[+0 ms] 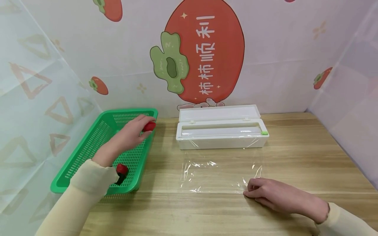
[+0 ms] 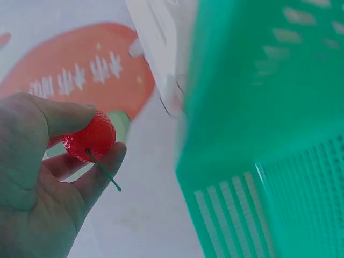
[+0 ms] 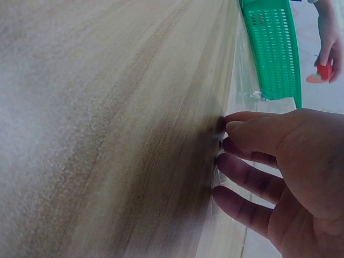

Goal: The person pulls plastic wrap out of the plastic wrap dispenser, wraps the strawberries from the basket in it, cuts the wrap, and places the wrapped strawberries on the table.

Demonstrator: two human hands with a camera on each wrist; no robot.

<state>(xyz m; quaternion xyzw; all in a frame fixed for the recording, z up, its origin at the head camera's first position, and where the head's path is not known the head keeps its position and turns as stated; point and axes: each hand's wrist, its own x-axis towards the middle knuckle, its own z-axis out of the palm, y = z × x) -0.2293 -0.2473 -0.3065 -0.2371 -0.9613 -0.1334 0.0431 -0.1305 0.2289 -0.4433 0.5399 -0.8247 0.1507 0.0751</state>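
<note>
My left hand (image 1: pixel 133 131) pinches a small red bumpy fruit (image 2: pixel 91 137) with a thin green stem between thumb and fingertips. It is over the right wall of a green plastic basket (image 1: pixel 144 157), near the far corner. My right hand (image 1: pixel 273 195) rests low at the tabletop, thumb and index finger pinching the near right corner of a sheet of clear cling film (image 1: pixel 218 177). The other fingers are spread and bent in the right wrist view. The film runs back over the front edge of an open white dispenser box (image 1: pixel 221 143), where its roll lies.
A small red and black object (image 1: pixel 121 173) shows beside the left sleeve, over the basket. The dispenser's lid (image 1: pixel 218 113) leans back near the patterned rear wall (image 1: pixel 274 82), and a green slider (image 1: pixel 264 133) sits at its right end. Fabric walls enclose the wooden table (image 1: pixel 304 154).
</note>
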